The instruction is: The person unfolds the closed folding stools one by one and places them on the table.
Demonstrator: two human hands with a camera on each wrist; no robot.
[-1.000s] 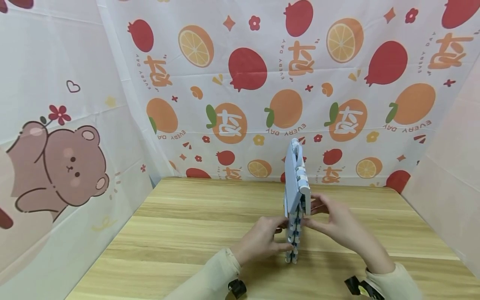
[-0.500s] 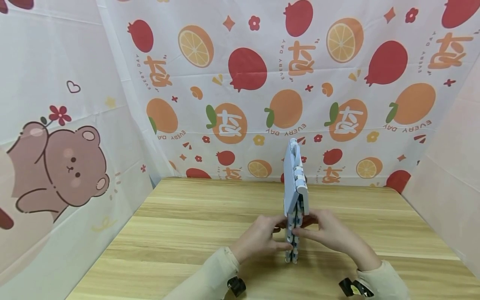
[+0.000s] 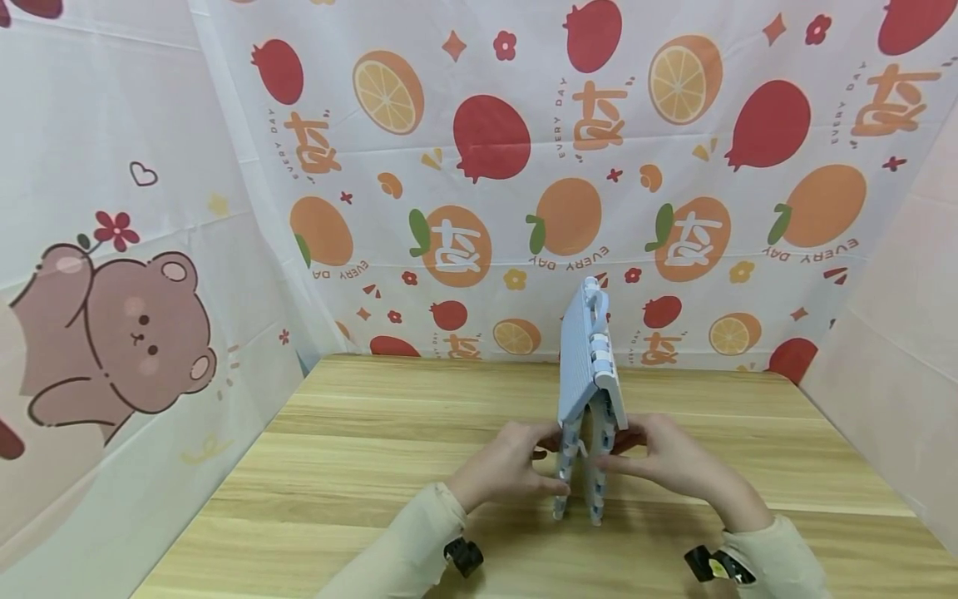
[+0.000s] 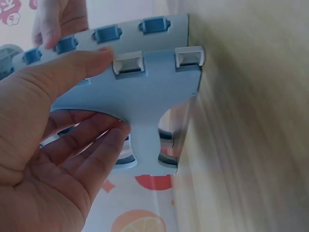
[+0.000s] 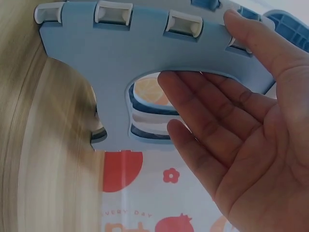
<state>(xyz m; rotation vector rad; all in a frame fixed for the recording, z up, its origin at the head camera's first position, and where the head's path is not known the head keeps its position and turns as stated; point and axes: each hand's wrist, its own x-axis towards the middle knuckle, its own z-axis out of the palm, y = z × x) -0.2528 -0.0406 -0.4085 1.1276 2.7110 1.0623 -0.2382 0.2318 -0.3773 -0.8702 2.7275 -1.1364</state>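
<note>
A light blue and white plastic folding stool [image 3: 579, 358] stands on the table, partly folded, with a carry handle loop [image 3: 601, 312] at its far top end. Its two leg panels lean apart at the bottom, leaving a narrow gap. My left hand [image 3: 512, 464] grips the left leg panel [image 4: 145, 92], thumb on the hinged edge and fingers in the curved cutout. On the other side, my right hand [image 3: 674, 462] holds the right leg panel [image 5: 113, 67], its thumb over the edge and its fingertips at the cutout. The inner folds are mostly hidden.
The wood-grain table [image 3: 359, 466] stretches out on both sides of the stool. A fruit-print cloth [image 3: 494, 137] hangs behind it, and a bear-print cloth [image 3: 150, 333] hangs at left. Each wrist wears a black band.
The right hand first came nearer and took hold of the right leg panel. Since then the two panels have spread, the left hand moving left and the right hand slightly right.
</note>
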